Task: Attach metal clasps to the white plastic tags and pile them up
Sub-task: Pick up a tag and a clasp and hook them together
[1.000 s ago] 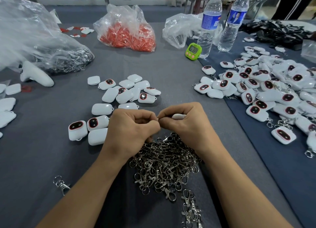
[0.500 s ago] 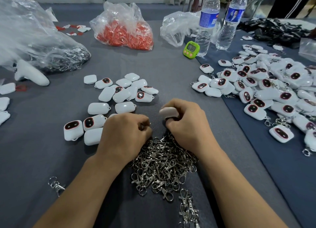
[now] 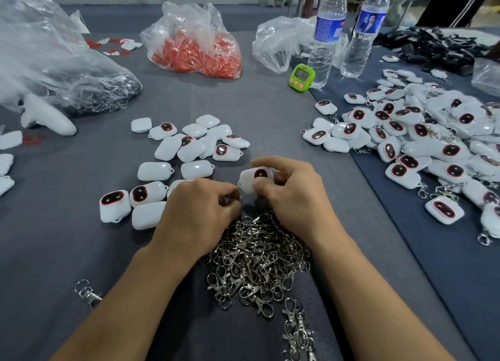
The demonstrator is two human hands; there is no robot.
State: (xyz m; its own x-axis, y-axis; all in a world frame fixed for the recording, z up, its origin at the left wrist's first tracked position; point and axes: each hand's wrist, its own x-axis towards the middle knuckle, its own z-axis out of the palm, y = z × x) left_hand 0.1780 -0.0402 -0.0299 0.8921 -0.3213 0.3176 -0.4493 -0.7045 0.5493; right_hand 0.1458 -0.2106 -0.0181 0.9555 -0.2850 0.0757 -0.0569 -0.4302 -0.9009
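My right hand (image 3: 293, 195) grips a white plastic tag (image 3: 254, 178) with a dark red-rimmed window facing up, held just above the heap of metal clasps (image 3: 257, 257). My left hand (image 3: 200, 211) is curled beside the tag's left corner, its fingertips pinched close together; what they hold is hidden. Loose white tags without clasps (image 3: 189, 146) lie beyond my hands to the left. A large pile of tags with clasps fitted (image 3: 422, 141) covers the right side of the table.
Two water bottles (image 3: 326, 33) and a green timer (image 3: 301, 77) stand at the back. A bag of red parts (image 3: 197, 46), a clear bag of metal pieces (image 3: 67, 76) and a white controller (image 3: 47, 115) lie behind and left. A stray clasp (image 3: 88, 293) lies near my left forearm.
The tag has turned in my right hand, so its dark window now faces up. Both hands have dropped closer to the clasp heap, and my left hand has come apart from the right.
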